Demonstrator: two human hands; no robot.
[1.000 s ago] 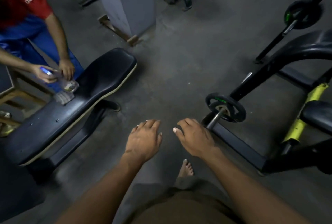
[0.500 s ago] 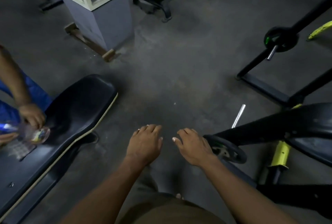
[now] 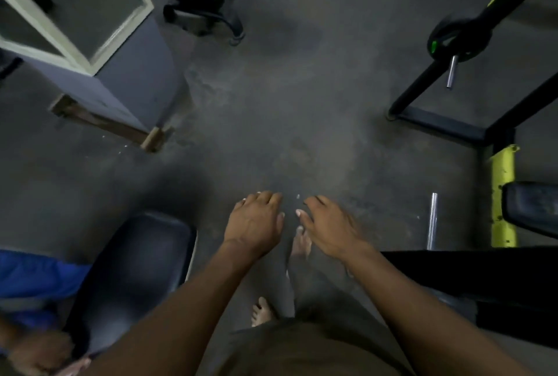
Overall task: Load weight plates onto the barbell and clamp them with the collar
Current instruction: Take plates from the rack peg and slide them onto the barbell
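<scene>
Both of my hands were out in front of me, palms down over the grey floor (image 3: pixel 302 98), and neither held anything. My left hand (image 3: pixel 256 224) hung with its fingers loosely spread and slightly curled; my right hand (image 3: pixel 329 230) was just beside it, fingers likewise apart and relaxed, the two thumbs near each other but not touching. Below them I could see my bare feet, one (image 3: pixel 302 242) between the hands and the other (image 3: pixel 262 312) lower down. The barbell end (image 3: pixel 432 221), a bare chrome sleeve, stood out to the right of my right hand, well apart from it, next to a yellow upright (image 3: pixel 501 197) of the black rack. Farther off at the upper right, a black weight plate (image 3: pixel 459 40) with a green mark sat on another bar, whose short chrome tip (image 3: pixel 451 72) stuck out below it. I saw no collar that I could make out. At my left lay a black padded bench (image 3: pixel 133 267), and beyond it, at the frame's edge, blue clothing (image 3: pixel 36 279) of another person, blurred. A grey pillar (image 3: pixel 133 73) stood at the upper left.
</scene>
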